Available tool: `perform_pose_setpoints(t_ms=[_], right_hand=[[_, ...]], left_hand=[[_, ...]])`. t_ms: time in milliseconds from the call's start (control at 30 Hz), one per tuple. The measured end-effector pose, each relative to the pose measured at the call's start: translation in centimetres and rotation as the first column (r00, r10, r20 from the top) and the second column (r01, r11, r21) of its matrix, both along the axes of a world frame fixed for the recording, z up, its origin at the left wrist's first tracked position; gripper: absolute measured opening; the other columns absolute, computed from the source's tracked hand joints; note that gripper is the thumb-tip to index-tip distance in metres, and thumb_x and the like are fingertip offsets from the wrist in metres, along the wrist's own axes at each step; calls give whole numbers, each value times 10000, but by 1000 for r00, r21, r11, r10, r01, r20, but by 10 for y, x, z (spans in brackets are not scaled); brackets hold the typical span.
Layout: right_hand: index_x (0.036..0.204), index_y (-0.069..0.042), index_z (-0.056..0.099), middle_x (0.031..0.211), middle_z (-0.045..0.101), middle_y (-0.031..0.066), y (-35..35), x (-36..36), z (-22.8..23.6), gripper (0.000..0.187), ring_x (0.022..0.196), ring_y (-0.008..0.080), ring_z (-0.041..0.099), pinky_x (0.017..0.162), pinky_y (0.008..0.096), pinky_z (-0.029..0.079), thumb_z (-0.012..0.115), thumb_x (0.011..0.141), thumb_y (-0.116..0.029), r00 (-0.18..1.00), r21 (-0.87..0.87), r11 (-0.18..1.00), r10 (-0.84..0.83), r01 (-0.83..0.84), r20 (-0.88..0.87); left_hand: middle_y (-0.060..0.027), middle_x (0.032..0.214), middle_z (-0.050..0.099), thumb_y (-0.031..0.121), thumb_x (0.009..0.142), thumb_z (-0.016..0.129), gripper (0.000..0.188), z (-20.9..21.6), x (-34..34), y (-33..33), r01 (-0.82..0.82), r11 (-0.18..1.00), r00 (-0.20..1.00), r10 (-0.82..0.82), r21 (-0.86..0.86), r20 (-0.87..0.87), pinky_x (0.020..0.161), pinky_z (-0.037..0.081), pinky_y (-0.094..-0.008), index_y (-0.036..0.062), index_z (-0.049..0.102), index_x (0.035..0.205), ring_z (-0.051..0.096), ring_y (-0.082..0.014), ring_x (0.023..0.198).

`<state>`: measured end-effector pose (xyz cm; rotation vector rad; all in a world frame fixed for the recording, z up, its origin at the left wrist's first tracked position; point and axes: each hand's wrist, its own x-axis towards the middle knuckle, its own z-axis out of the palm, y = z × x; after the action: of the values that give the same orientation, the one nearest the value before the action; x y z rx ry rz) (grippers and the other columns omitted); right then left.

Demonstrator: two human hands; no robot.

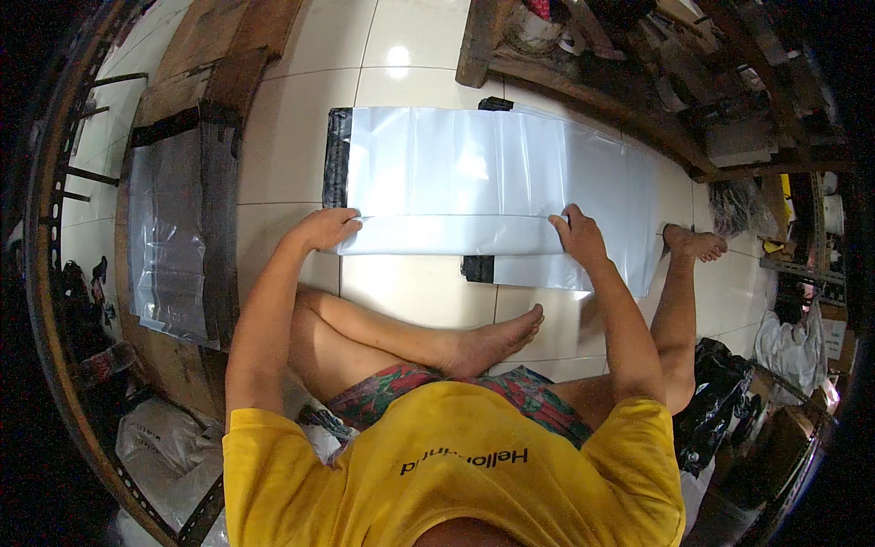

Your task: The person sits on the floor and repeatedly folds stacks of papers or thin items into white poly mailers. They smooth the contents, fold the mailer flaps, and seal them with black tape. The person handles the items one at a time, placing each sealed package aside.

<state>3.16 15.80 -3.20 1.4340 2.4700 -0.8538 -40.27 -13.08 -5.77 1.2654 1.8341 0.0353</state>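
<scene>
A glossy white plastic sheet (456, 155) with a black strip along its left end lies spread on the tiled floor before me. Along its near side runs a folded-over band (456, 235). My left hand (328, 228) is closed on the left end of this band, fingertips pressed at the crease. At the band's right end, my right hand (581, 237) pinches the plastic between thumb and fingers. Beneath and reaching out to the right is another pale plastic sheet (615, 196), with a black end piece (478, 269) showing at the near side.
On wooden boards to the left lies a stack of greyish plastic sheets (173, 228) with black edges. A wooden shelf frame (592, 100) stands at the far right. My bent leg (401, 337) and foot are close to the near side; black and white bags (788, 351) crowd the right.
</scene>
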Motion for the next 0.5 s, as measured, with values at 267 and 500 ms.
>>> perform_pose_setpoints(t_ms=[267, 500], right_hand=[[1475, -131, 483, 1396, 515, 183, -51, -28, 36, 687, 1256, 349, 523, 1025, 451, 432, 703, 828, -200, 669, 327, 591, 705, -738, 236], [1549, -109, 345, 1475, 474, 152, -59, -33, 20, 743, 1321, 327, 493, 1057, 439, 422, 642, 870, -159, 574, 271, 513, 646, -814, 503]], left_hand=[[-239, 1294, 638, 394, 998, 497, 499, -1, 1, 5, -20, 999, 999, 18, -37, -44, 1058, 437, -463, 18, 613, 1305, 601, -392, 1205], [-172, 1210, 627, 319, 893, 636, 389, 61, 57, 4, 97, 974, 868, 17, 203, -496, 1037, 421, -492, 54, 614, 1177, 568, -340, 1182]])
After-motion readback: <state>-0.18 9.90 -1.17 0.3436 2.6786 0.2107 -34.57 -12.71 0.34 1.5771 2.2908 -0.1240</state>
